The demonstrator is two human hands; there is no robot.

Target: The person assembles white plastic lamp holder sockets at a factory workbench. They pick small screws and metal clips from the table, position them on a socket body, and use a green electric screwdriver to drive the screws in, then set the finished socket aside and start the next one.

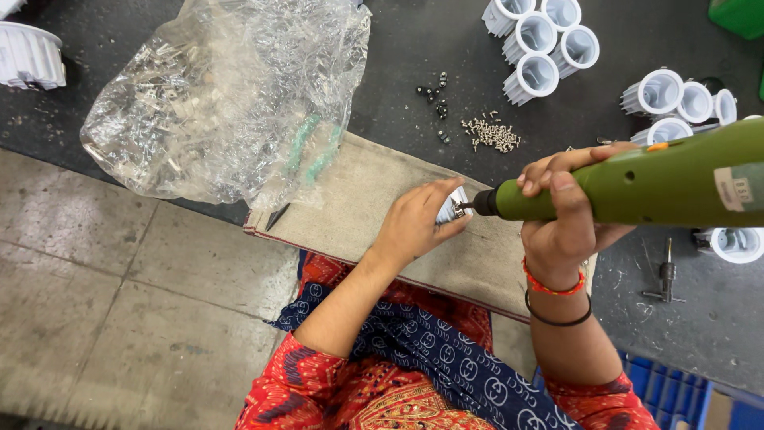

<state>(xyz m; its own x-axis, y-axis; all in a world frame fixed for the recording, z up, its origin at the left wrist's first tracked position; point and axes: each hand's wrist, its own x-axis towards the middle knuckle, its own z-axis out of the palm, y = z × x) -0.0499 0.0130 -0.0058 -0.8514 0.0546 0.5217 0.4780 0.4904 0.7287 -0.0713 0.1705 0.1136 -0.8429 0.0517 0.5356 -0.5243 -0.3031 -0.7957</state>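
Green plastic, the electric screwdriver (637,185) lies level in her right hand (561,215), fingers wrapped tight around it, its dark tip on a small white fitting (454,209) pinched in her left hand (418,219) over a beige cloth (374,199). Loose screws (493,134), white ribbed housings (541,48) and a crumpled clear bag (231,95) lie beyond on the dark bench (446,48)

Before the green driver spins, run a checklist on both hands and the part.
1. Left hand grips the small white part: ok.
2. Right hand wraps the green electric screwdriver: ok.
3. Bit seated in a screw: cannot tell, fingers hide it.
4. Part rests over the beige cloth: ok.
5. Spare screws lie on the bench: ok.
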